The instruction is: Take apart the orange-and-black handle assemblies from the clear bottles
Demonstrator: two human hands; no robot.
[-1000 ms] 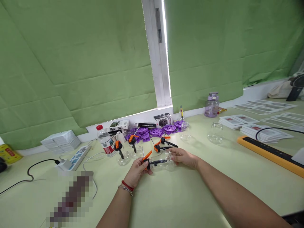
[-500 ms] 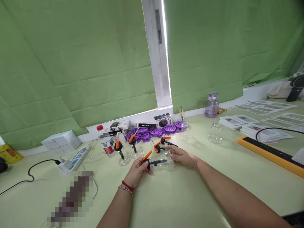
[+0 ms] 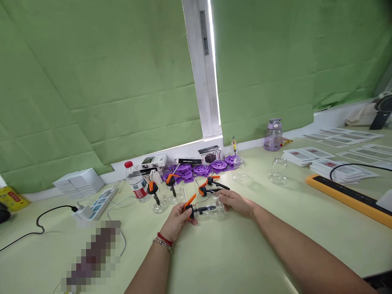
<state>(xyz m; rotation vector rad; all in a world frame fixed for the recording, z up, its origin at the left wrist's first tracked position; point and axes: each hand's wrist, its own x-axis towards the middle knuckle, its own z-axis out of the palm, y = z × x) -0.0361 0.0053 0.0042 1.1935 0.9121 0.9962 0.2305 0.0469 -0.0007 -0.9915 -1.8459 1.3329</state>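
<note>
A clear spray bottle (image 3: 214,213) lies on its side between my hands, just above or on the table; I cannot tell which. My left hand (image 3: 177,222) is closed around its neck and its black and orange pump head (image 3: 191,201). At the base end, my right hand (image 3: 237,201) grips the bottle with thumb and fingers. Just behind it lie two loose orange and black pump heads, a nearer one (image 3: 204,190) and a farther one (image 3: 217,181). To the left stand two clear bottles fitted with such heads, a front one (image 3: 159,206) and a rear one (image 3: 175,197).
Two clear bottles without heads stand at right, one nearer (image 3: 278,173) and one farther (image 3: 239,173). Purple plastic parts (image 3: 201,170) line the back. A red-capped bottle (image 3: 136,181), a white power strip (image 3: 102,204) and an orange bar (image 3: 346,200) flank the work area.
My right hand has shifted slightly to the right along the bottle's base end. My left hand stays at the neck, nearly unmoved.
</note>
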